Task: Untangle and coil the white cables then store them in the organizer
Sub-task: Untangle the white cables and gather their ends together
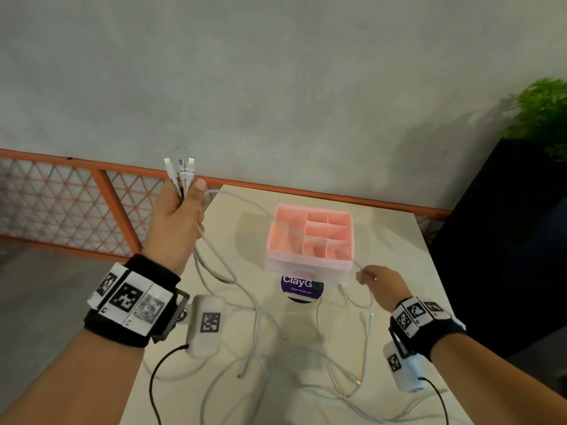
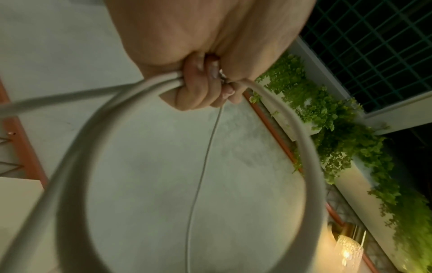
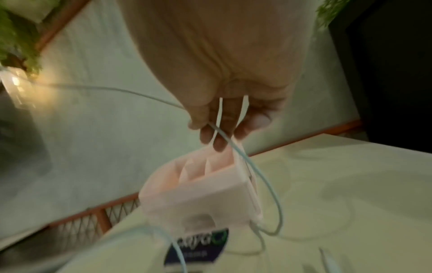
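1. Head view, nearest first: two forearms with black wristbands carrying printed marker tags, a small white camera unit under each wrist.
2. Left hand [image 1: 178, 213] raised above the table's left edge, fist closed round a bundle of white cables [image 1: 270, 342], three connector ends [image 1: 180, 170] sticking up past the fingers.
3. Right hand [image 1: 382, 282] lower, just right of the organizer's front corner, pinching one cable between thumb and fingertips; that strand stretched from the left fist across the top of the organizer [image 1: 310, 240].
4. Rest of the cables lying in loose tangled loops on the pale table [image 1: 395, 237], in front of the organizer, several free plug ends among them.
5. Pink organizer upright near the table's middle, open compartments holding no cable, a purple round sticker [image 1: 302, 288] on the table touching its front.
6. Orange-framed lattice railing [image 1: 73, 204] behind the table, grey wall beyond, green plant [image 1: 543, 118] at far right.
7. Left wrist view: fingers [image 2: 198, 92] curled tight around thick white cable strands, one forming a large loop close to the lens, a thin strand hanging straight down.
8. Right wrist view, blurred: fingertips [image 3: 219, 142] pinching a thin cable, two more strands running across the palm, organizer [image 3: 198, 195] just below the hand.
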Motion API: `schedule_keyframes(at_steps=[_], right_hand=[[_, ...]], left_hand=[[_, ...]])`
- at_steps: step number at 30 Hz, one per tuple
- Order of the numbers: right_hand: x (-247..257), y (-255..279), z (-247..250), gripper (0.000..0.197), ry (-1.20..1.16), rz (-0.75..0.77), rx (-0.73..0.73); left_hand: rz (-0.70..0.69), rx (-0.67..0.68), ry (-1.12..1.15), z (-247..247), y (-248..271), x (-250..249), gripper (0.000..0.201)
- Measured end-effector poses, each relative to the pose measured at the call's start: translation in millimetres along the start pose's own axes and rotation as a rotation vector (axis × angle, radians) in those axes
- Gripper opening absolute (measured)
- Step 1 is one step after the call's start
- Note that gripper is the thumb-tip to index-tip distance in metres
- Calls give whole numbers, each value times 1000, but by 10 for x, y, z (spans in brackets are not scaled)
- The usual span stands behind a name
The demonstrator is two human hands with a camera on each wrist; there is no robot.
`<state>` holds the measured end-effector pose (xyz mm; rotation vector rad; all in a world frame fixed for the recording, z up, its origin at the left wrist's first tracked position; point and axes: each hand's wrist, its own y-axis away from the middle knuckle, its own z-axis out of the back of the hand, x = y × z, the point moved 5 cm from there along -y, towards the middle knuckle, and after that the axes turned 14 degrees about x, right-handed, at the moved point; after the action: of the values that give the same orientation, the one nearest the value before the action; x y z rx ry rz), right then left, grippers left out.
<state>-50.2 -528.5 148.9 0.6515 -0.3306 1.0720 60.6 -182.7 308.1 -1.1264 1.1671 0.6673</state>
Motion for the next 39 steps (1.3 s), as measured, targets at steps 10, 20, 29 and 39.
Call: schedule_keyframes(at_steps=[10, 20, 29, 39], right_hand=[[69, 643, 788, 55, 94, 128, -307], [-1694, 810, -288, 36, 705, -512, 461], [-1313, 378, -928, 43, 175, -426, 283], [-1015, 83, -1267, 36, 161, -489, 324]], left_hand=[[73, 193, -129, -269, -58, 365, 17], [133, 107, -81, -173, -97, 443, 28], [236, 317, -132, -566, 165, 567, 35], [353, 345, -61, -613, 273, 578, 22]])
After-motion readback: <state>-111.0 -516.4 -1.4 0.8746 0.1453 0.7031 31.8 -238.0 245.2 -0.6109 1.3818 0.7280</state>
